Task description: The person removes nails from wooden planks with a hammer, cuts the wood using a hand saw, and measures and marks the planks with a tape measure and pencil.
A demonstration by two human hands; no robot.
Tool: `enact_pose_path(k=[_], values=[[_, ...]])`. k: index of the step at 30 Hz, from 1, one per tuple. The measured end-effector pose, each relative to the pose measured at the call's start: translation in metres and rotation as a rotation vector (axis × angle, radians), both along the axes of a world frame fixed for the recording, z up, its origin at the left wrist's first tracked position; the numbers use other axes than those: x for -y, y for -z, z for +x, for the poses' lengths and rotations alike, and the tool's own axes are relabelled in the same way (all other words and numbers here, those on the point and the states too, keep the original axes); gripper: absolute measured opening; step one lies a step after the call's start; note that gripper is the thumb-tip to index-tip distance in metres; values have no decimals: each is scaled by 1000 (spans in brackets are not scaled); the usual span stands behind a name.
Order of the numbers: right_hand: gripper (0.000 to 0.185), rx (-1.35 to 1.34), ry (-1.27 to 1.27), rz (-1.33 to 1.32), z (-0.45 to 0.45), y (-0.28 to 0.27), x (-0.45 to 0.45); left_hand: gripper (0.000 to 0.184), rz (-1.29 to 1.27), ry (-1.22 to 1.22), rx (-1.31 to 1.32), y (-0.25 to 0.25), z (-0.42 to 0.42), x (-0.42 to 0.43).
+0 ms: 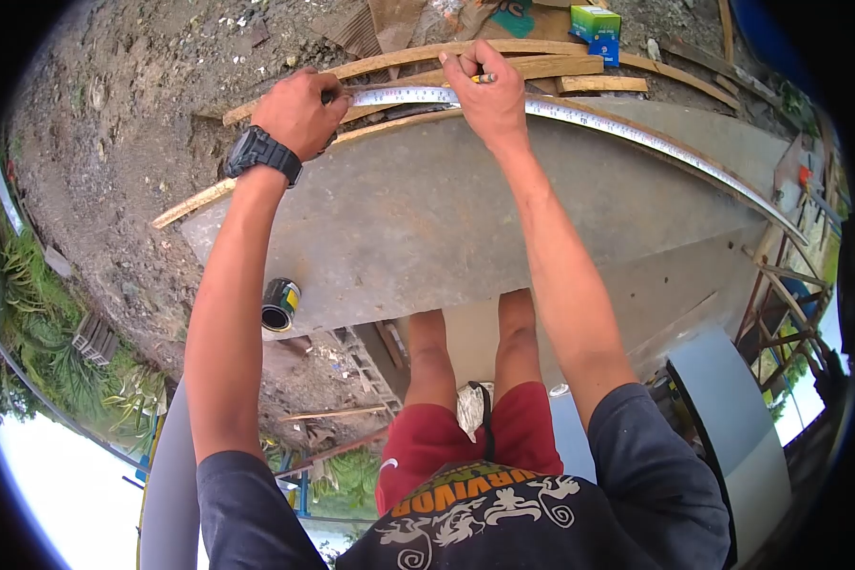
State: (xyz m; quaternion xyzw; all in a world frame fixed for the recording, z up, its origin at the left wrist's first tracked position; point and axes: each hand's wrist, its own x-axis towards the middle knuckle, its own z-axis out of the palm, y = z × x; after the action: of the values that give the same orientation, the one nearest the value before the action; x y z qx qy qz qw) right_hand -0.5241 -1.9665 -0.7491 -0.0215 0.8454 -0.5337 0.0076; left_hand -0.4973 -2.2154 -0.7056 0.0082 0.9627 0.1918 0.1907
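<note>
My left hand (299, 114), with a black watch (261, 152) on its wrist, is closed round the near end of a tape measure (404, 96); its case is mostly hidden by my fingers. The white blade stretches far to the right along a long wooden strip (389, 124). My right hand (489, 100) pinches a short yellow and black pencil (484, 79) and rests over the blade. More wooden strips (551, 66) lie just beyond both hands.
Under my arms spreads a grey concrete slab (399, 209). An opened paint can (280, 304) lies near its left edge. A green box (594, 22) and a blue box (605, 50) stand at the back. Rough soil (114, 171) borders the slab on the left.
</note>
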Motion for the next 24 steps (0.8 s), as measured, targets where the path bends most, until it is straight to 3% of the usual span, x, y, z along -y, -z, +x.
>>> enact_pose_path(k=[17,24], values=[[38,-73,13,26,0,5,2,28,74,40,21,-1,-3,3],[34,12,23,32,1,1,2,28,58,35,33,-3,-3,3]])
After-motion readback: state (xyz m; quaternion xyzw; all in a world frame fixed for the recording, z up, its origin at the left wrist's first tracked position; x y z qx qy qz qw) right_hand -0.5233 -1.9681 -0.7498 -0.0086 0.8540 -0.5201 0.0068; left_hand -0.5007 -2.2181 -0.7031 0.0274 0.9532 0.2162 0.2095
